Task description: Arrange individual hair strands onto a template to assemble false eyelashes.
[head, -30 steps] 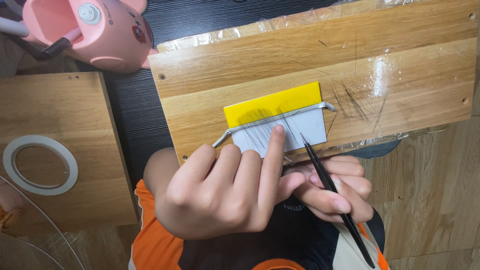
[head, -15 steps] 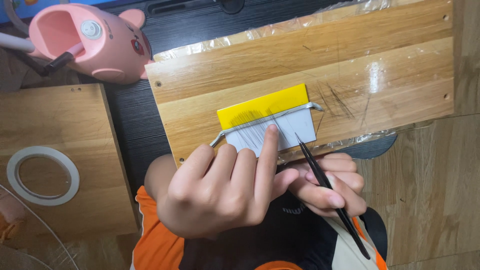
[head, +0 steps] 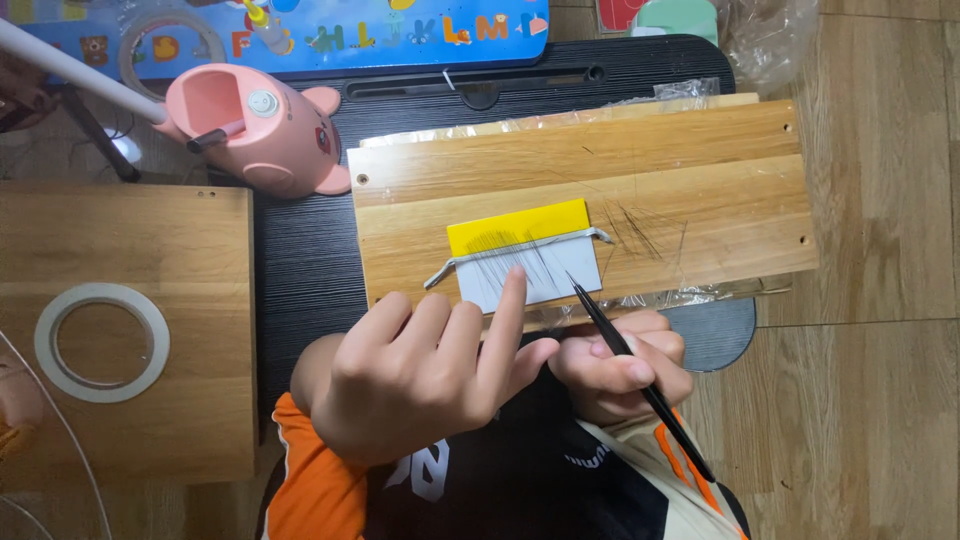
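My left hand (head: 420, 375) rests at the near edge of a wooden board (head: 680, 180), its index finger pressing down on a white card (head: 555, 280). A yellow card (head: 515, 226) lies just behind the white one, and a thin grey strip (head: 590, 236) crosses both, with fine dark hairs spread under it. My right hand (head: 620, 370) grips black tweezers (head: 640, 375) like a pen, the tip just off the white card's right corner. More loose dark hairs (head: 635, 225) lie on the board to the right.
A pink pig-shaped holder (head: 255, 130) stands at the back left on the black table (head: 300, 270). A roll of white tape (head: 100, 340) lies on a second wooden board (head: 130, 240) to the left. A colourful alphabet mat (head: 400, 25) lies at the back.
The view has shifted, so the board and cards sit lower in frame. My left index finger stays on the white card, and the tweezers' tip stays near the card's right edge.
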